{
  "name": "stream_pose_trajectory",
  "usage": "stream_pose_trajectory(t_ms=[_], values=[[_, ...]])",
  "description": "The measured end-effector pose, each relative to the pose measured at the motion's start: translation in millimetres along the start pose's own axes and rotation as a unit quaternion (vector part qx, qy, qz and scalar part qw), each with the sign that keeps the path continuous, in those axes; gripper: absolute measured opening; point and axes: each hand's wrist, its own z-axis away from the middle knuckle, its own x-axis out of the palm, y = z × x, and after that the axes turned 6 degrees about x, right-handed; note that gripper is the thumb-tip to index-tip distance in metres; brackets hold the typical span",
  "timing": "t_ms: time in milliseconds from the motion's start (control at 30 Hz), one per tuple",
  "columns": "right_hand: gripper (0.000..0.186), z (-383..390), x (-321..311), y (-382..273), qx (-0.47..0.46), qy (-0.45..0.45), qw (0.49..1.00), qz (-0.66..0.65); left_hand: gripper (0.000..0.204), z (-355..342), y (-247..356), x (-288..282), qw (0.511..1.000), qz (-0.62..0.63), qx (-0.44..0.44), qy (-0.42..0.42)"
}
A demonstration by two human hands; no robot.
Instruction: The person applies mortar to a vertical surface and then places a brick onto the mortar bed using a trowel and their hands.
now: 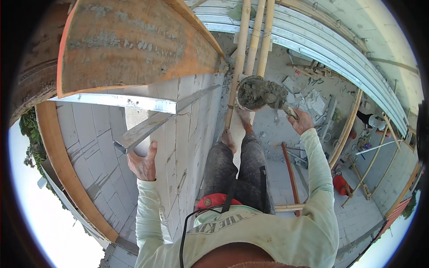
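My left hand (143, 163) grips the near end of a long metal straightedge (156, 123) lying across the top of a grey block wall (187, 134). In my right hand (301, 121) I hold the handle of a trowel (268, 94), which is heaped with wet grey mortar and hovers over a round bucket (246, 91). My bare feet (237, 127) stand on bamboo scaffold poles (254, 44) beside the wall.
A wooden form board (134, 44) overhangs the wall top. Far below lie rubble, white block pieces (313, 102), a red bar (290, 176) and a red object (342, 184). Corrugated metal sheets (321, 49) slope at the right. Another person (375, 121) stands below, far right.
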Motion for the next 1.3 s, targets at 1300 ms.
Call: stream_pose_trajectory(t_ms=[1300], values=[[0.037,156,-309,-508,-0.461,0.446,0.448,0.623,0.090,6,-17,-32,0.996,-0.054,-0.007,-0.074]])
